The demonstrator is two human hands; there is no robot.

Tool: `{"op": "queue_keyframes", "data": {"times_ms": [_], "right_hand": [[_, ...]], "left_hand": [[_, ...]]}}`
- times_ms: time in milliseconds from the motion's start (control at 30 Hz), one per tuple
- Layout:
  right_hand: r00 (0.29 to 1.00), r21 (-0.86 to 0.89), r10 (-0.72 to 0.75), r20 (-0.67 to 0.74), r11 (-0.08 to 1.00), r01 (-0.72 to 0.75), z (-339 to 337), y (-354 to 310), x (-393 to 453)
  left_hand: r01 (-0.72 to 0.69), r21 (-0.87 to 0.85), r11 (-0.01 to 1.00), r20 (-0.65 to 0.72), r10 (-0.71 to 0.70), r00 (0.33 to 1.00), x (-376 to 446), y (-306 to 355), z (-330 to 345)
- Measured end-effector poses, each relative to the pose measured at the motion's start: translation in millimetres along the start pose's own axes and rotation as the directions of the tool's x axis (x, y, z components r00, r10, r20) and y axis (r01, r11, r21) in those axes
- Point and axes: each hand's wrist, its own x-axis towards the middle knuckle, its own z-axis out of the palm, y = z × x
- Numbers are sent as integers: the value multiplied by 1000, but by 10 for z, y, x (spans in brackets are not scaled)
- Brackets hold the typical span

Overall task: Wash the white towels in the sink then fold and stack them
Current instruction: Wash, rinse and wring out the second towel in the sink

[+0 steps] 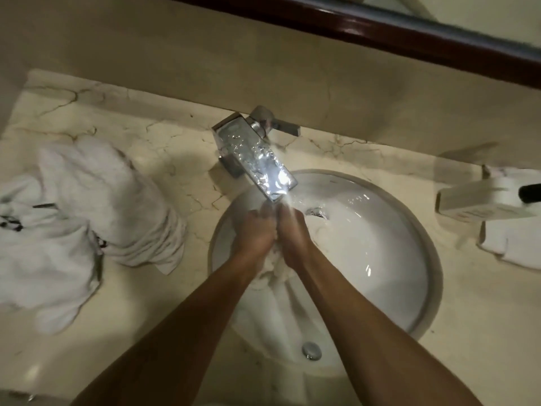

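Hands: the left hand point(254, 232) and right hand point(294, 234) meet knuckle to knuckle under the tap, fingers curled around a bunched white towel point(273, 266); both grip it, apparently to rub one fold against another.
Towel in work: it lies inside the sink point(380, 259), gathered between the palms, with its loose tail trailing down the near wall of the bowl toward the overflow hole point(311, 350).
Tap: the flat chrome tap point(254, 159) reaches out over the far rim, and water point(285, 197) runs off its lip onto the fingers, which explains why the hands are held high and far back in the bowl.
Drain: the drain point(315, 213) sits just right of the hands; the towel does not cover it, so water likely runs off freely.
Waiting towels: a heap of white towels point(87, 212) rests on the marble counter point(181, 288) left of the bowl, near its rim but apart from it.
Right side: a white box point(483, 203) and a folded white cloth point(509, 244) sit on the counter at the frame edge.
Room to move: the right half of the bowl is open; bare counter shows near the front right, a likely spot for folding.
Stage: washing; folding and stacking not yet begun.
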Motion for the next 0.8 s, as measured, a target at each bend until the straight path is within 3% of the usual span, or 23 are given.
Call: {"op": "queue_keyframes", "data": {"times_ms": [67, 167, 233, 333, 367, 400, 433, 467, 500, 533, 567, 600, 633, 667, 700, 800], "right_hand": [[994, 8, -35, 101, 999, 34, 65, 47, -137], [995, 157, 4, 98, 987, -19, -4, 198, -257], [994, 263, 58, 94, 961, -81, -151, 309, -290], [972, 380, 145, 186, 901, -207, -401, 468, -364], [957, 425, 172, 234, 867, -260, -479, 508, -391], [939, 478, 185, 290, 822, -310, -553, 544, -404], [911, 520, 198, 362, 768, -373, -616, 562, -424], [870, 522, 207, 447, 729, -442, -671, 584, -435], [814, 490, 206, 543, 709, -507, -718, 615, -443], [761, 415, 203, 617, 737, -533, -755, 654, -465], [732, 344, 212, 647, 776, -529, -782, 699, -486], [722, 277, 245, 647, 806, -522, -794, 726, -519], [727, 220, 296, 619, 823, -523, -776, 712, -569], [753, 212, 334, 567, 824, -525, -750, 688, -606], [821, 243, 326, 469, 846, -475, -725, 659, -661], [969, 258, 138, 204, 947, -189, -632, 620, -719]], "left_hand": [[120, -198, 973, 37, -115, 993, 159, -72, -86], [185, -431, 883, 166, -124, 978, 111, -183, -221], [393, -552, 735, 350, -223, 910, 54, -267, -284], [646, -514, 565, 655, -227, 720, 8, -409, -381], [618, -523, 586, 615, -243, 751, 30, -465, -369], [498, -549, 671, 530, -181, 828, 146, -571, -286], [413, -592, 693, 499, -87, 862, 190, -687, -238], [404, -604, 688, 500, -69, 864, 266, -799, -321], [337, -617, 711, 549, 81, 832, 279, -923, -337], [239, -544, 804, 552, 128, 824, 160, -939, -431], [22, -420, 907, 406, 166, 899, -10, -852, -527], [55, -302, 952, 382, 68, 922, -133, -748, -499], [6, -223, 975, 154, 30, 988, -247, -712, -492], [-143, -106, 984, -83, 135, 987, -363, -693, -498], [-247, -81, 966, -174, 230, 958, -480, -655, -510], [-385, 77, 920, -199, 392, 898, -579, -627, -437]]}}
